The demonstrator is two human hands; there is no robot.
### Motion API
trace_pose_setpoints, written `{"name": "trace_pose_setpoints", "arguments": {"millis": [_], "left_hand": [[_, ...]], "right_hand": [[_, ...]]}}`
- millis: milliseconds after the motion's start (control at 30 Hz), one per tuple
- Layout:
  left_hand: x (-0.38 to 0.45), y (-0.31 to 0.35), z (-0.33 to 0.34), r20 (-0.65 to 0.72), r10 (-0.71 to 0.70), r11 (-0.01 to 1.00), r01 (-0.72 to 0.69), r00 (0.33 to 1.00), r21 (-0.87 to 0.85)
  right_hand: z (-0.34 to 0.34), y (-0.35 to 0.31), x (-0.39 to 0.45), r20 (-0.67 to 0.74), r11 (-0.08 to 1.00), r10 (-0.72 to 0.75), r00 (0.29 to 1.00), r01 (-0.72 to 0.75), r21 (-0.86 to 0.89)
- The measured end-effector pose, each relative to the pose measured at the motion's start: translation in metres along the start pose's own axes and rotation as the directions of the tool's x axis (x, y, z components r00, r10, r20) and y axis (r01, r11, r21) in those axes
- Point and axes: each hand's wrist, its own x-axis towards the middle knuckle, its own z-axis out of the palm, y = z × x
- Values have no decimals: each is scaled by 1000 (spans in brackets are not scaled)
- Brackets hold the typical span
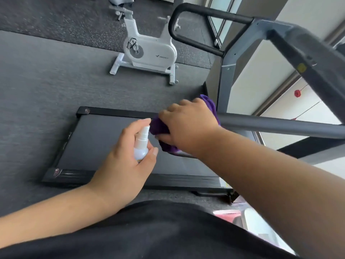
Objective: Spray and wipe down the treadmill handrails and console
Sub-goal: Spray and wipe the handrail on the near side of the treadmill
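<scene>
- Purple cloth (pixel 209 105) is sitting on the near grey handrail (pixel 280 126); your right hand (pixel 190 124) is gripping it there.
- Your left hand (pixel 127 161) is holding the small white spray bottle (pixel 141 144), finger on top, just beside the cloth.
- You are standing above the treadmill belt (pixel 112 143).

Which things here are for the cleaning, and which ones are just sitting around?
For the cleaning:
- spray bottle, held in the left hand
- purple cloth, gripped by the right hand at the near handrail
- far handrail, also to be wiped

Just sitting around:
- white exercise bike
- treadmill belt
- grey floor
</scene>
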Motion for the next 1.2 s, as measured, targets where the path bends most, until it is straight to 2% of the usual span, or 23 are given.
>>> {"name": "trace_pose_setpoints", "arguments": {"millis": [100, 167, 233, 300, 467, 533, 600, 667, 733, 800, 867, 933, 1067, 1200], "left_hand": [[0, -5, -10, -1, 26, 1000, -26, 1000, -4], [0, -11, -17, -3, 20, 1000, -20, 1000, -20], [-2, -16, -21, 2, 12, 1000, -12, 1000, -26], [-4, -19, -25, 6, 3, 999, -2, 1000, -35], [-6, -26, -36, 9, 9, 999, -9, 1000, -46], [-7, -28, -37, 6, 10, 998, -10, 1000, -57], [-6, -29, -37, 4, 12, 997, -12, 1000, -70], [-6, -29, -38, 2, 16, 997, -16, 1000, -76], [-6, -31, -40, -4, 28, 997, -28, 1000, -69], [-8, -35, -42, -16, 39, 997, -39, 999, -62], [-13, -42, -44, -14, 35, 997, -36, 999, -62], [-17, -46, -45, 3, 30, 997, -29, 1000, -67], [-16, -49, -46, 8, 37, 997, -37, 999, -61], [-9, -42, -44, 41, 66, 997, -64, 997, -50]], "right_hand": [[-5, 29, -14, -3, 919, 312, 950, -301, 256], [-1, 24, -17, -61, 899, 399, 915, -378, 221], [2, 3, -12, -144, 930, 367, 919, -362, 64], [5, -17, -5, -147, 960, 258, 955, -270, -74], [14, -42, 7, 44, 971, -9, 999, 20, -240], [21, -52, 8, 160, 939, -125, 979, 169, -301], [24, -57, 10, 254, 908, -172, 952, 253, -335], [19, -56, 13, 259, 934, -147, 955, 220, -281], [9, -46, 14, 191, 982, -70, 979, 101, -158], [-2, -28, 12, 101, 996, 67, 993, -60, -69], [-8, -9, 5, 24, 973, 232, 972, -232, -5], [-9, -3, -2, -15, 945, 327, 945, -326, 38], [-1, -27, 7, 14, 957, 237, 971, -231, -176], [16, -59, 16, 212, 943, -4, 977, 74, -324]]}}
